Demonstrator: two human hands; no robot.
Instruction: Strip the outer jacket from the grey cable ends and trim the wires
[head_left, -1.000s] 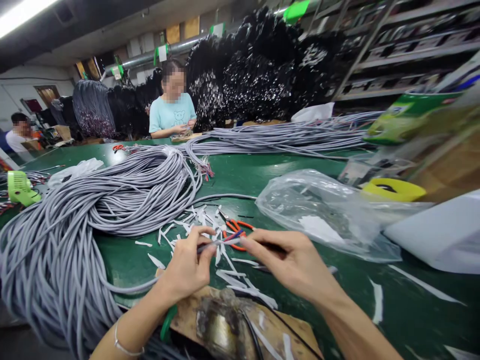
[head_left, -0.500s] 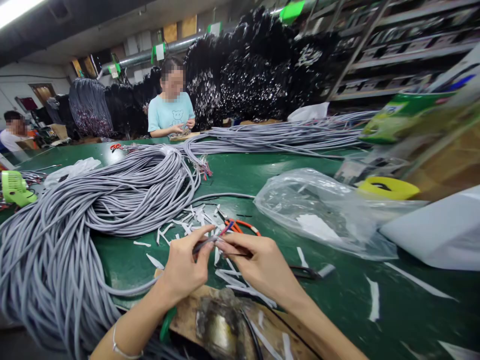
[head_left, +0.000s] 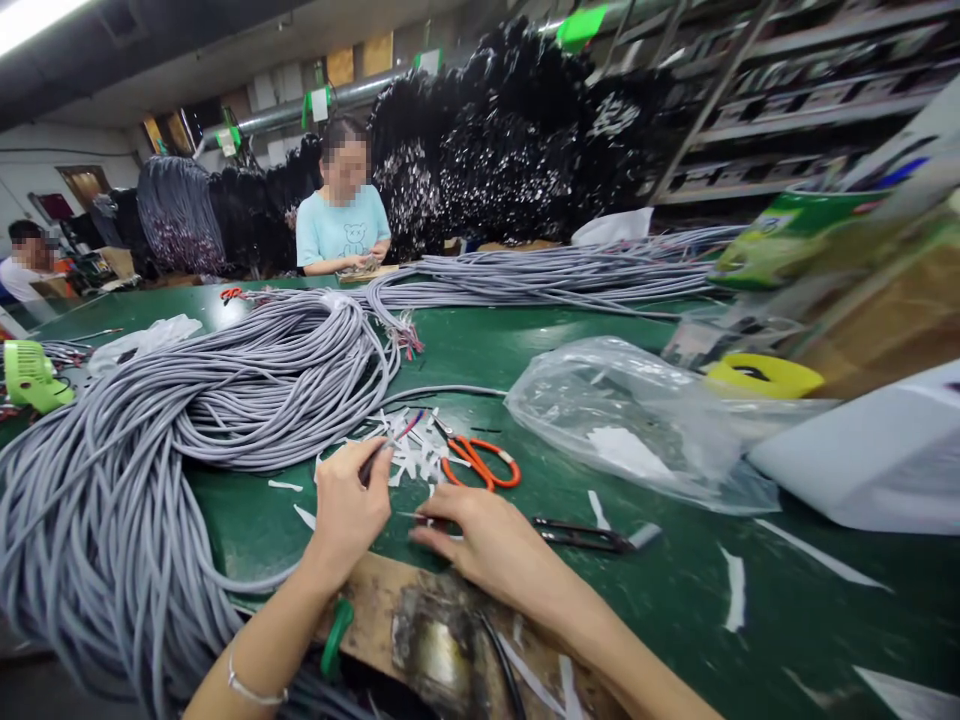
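Note:
My left hand [head_left: 351, 500] is closed on the end of a grey cable, whose red and blue wires [head_left: 409, 428] stick out past the fingertips. Lower and to the right, my right hand [head_left: 480, 535] pinches a thin dark tool with a narrow pale tip [head_left: 406, 515]; its kind is unclear. The hands are apart. Behind them lie white strips [head_left: 412, 462] and orange-handled scissors [head_left: 501, 482]. A black, narrow-armed tool [head_left: 581, 535] rests on the table beside my right hand.
Bundled grey cables [head_left: 277, 370] cover the left side of the green table [head_left: 465, 340]. At right are a clear plastic bag [head_left: 600, 410] and a yellow tape roll [head_left: 765, 374]. A stained wooden board [head_left: 371, 600] is in front of me. A co-worker [head_left: 343, 220] sits opposite.
My hands have separated. The left hand moved slightly left and up with the cable end, while the right hand drew down and away, uncovering the scissors.

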